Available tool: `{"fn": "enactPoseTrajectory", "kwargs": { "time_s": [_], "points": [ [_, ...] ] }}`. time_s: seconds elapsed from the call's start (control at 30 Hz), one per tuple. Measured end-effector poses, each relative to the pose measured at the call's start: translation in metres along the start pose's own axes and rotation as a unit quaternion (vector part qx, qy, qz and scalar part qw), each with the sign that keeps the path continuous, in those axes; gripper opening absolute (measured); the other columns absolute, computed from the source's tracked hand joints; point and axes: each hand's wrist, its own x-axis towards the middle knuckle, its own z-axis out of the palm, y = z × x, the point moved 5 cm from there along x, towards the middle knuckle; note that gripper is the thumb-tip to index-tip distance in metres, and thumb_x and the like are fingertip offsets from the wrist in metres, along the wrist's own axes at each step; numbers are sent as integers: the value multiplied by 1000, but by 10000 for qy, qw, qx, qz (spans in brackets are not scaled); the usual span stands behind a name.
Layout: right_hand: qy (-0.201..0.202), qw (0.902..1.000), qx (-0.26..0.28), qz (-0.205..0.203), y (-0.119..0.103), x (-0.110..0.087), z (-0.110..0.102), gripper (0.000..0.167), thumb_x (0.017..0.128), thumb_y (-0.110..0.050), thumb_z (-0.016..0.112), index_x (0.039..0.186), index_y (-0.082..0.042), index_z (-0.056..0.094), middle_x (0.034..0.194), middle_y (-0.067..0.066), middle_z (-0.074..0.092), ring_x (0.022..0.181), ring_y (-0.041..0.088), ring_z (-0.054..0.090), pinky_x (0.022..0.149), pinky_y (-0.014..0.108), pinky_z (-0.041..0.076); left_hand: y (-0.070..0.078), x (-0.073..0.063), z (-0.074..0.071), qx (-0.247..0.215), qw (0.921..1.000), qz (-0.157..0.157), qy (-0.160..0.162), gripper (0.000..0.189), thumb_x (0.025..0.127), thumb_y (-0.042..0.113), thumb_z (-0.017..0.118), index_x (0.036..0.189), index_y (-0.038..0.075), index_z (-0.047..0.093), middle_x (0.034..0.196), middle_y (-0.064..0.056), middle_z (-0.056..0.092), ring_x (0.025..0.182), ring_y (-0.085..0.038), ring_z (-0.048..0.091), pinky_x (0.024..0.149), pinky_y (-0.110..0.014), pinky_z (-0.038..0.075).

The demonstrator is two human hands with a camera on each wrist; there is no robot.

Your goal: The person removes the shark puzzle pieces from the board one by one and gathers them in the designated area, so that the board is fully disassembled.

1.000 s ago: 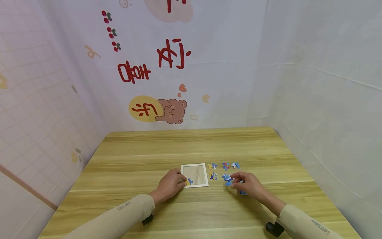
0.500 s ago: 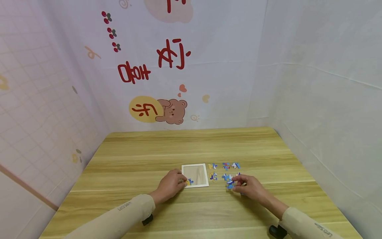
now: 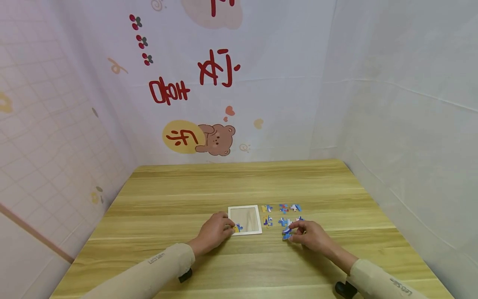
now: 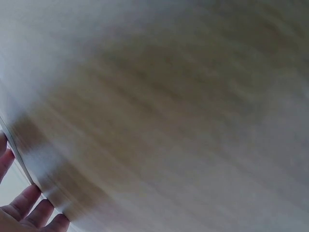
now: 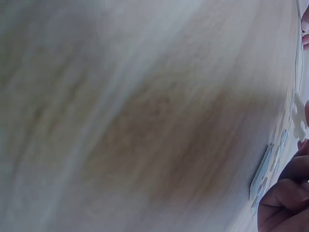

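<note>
My left hand (image 3: 214,229) rests at the lower left corner of a white square puzzle frame (image 3: 259,220), its fingertips right at the rim. Inside that corner lies a yellow and blue jigsaw piece (image 3: 238,228). With thumb and fingers, my right hand (image 3: 310,236) pinches a blue and white jigsaw piece (image 3: 286,233), tilted close over the table. The right wrist view shows the pale back of this held piece (image 5: 298,118). In the left wrist view, fingers (image 4: 24,200) reach along the frame's edge.
Several loose jigsaw pieces lie right of the frame, among them a yellow one (image 3: 267,221), a red and blue one (image 3: 284,208) and a white and blue one (image 3: 296,207). The wooden table (image 3: 224,182) meets a printed cloth wall (image 3: 280,137) at the back.
The right hand has shifted slightly left and toward the body, and the jigsaw piece in its fingers has tilted. The left hand stays at the frame.
</note>
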Motion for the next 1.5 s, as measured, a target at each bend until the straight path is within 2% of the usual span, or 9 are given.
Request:
{"fn": "enactPoseTrajectory", "kwargs": {
  "time_s": [0.27,0.43,0.63,0.9,1.07,1.27,1.4,1.5],
  "points": [
    [-65,9999,-79,93,4,2,4,36,82,-12,79,113,1,68,71,-1,55,55,8,45,48,22,37,-2,1,2,34,10000,-45,-45,14,91,17,72,99,8,77,105,-7,62,97,-24,57,85,-44,49],
    [-87,9999,-85,9,4,2,4,39,83,-11,79,117,4,66,71,-1,56,55,9,46,47,23,38,-2,1,2,53,10000,-41,-31,14,90,17,72,98,8,77,106,-7,62,98,-25,58,86,-45,49],
    [-34,9999,-107,85,0,4,3,38,83,-14,78,116,1,67,73,0,56,56,9,46,48,23,37,0,0,0,15,10000,-27,-4,13,90,16,71,98,8,77,106,-7,62,98,-25,58,85,-45,50],
    [98,9993,-256,-272,-26,20,12,33,84,-14,77,113,0,70,73,-4,55,59,8,44,51,24,35,1,0,0,49,9999,-158,12,14,89,17,72,99,7,74,103,-5,62,97,-25,58,82,-44,50],
    [31,9992,-197,-338,-50,36,30,31,87,-15,75,114,-1,70,78,-4,57,63,11,46,53,24,36,0,0,-1,72,9997,-248,26,17,88,18,72,100,5,72,104,-6,62,98,-25,59,84,-45,50],
    [-190,9991,37,-382,-77,58,61,32,85,-13,76,114,1,70,83,-1,61,71,14,52,57,27,41,-6,-2,-2,-101,9999,-102,-28,27,90,20,72,109,2,70,112,-10,62,105,-29,59,89,-47,49],
    [-331,9984,-125,-431,-84,68,81,33,83,-13,77,113,-1,71,88,1,63,79,15,56,65,31,47,-11,-3,-5,-197,9997,-34,-128,38,89,24,75,116,-1,68,120,-16,60,113,-33,57,96,-50,45],
    [-448,9978,-212,-445,-84,73,95,33,82,-13,77,112,-1,71,88,0,63,79,14,56,68,30,48,-12,-4,-7,-139,9997,52,-167,40,89,24,75,118,-3,68,121,-19,59,114,-34,56,97,-51,45]
  ]
}}
